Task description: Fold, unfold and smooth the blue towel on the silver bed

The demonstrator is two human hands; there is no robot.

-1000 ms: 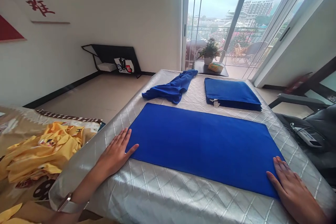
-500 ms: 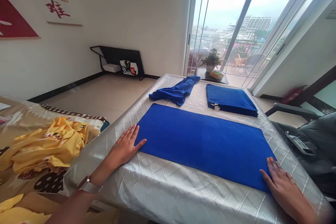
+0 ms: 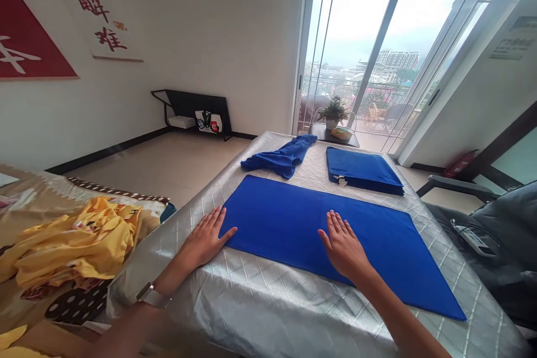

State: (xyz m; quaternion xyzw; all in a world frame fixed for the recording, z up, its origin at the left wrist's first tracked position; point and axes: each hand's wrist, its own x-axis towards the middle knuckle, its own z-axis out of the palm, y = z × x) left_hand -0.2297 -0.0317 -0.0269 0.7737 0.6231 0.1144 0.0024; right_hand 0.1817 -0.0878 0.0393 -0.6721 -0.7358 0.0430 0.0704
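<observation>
A long blue cloth (image 3: 277,218) lies flat across the silver quilted table cover (image 3: 268,302). My left hand (image 3: 206,238) rests at the cloth's left end, fingers stretched out, partly on the cover. Over the middle of the cloth is my right hand (image 3: 342,243), palm down with the fingers straight; it appears to touch the fabric. Neither hand grips anything. Behind the cloth lies a crumpled blue cloth (image 3: 283,158). To the right of that one sits a neat stack of folded blue cloths (image 3: 363,168) with white tags at its front corner.
Yellow clothing (image 3: 92,235) is heaped on a patterned surface at the left. A dark armchair (image 3: 499,235) with a power strip (image 3: 474,239) stands at the right. Beyond the table, a potted plant (image 3: 333,112) is on a small dark table before the glass door.
My right hand has moved left from the cloth's right end to its middle. My left hand keeps its place at the left end. The camera view has tilted up a little.
</observation>
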